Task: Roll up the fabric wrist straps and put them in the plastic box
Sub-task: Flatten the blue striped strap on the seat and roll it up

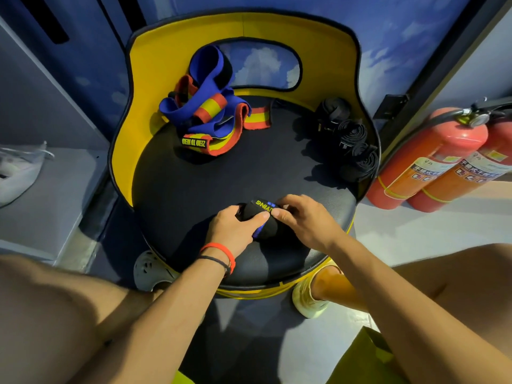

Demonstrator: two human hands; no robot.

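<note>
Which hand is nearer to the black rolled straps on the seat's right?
Right. The right hand is nearer the person and slightly left of the black rolled straps; the left hand is even farther left.

You are working on a round, black-cushioned chair seat (221, 184) with a yellow backrest (146, 79) curving round its far side. At the back left of the seat lies a loose tangle of blue, red and yellow straps (205, 117). Along the right edge sit black rolled straps (352, 139), touching one another. Near the front edge lies a black roll (250, 212) with yellow lettering.
</note>
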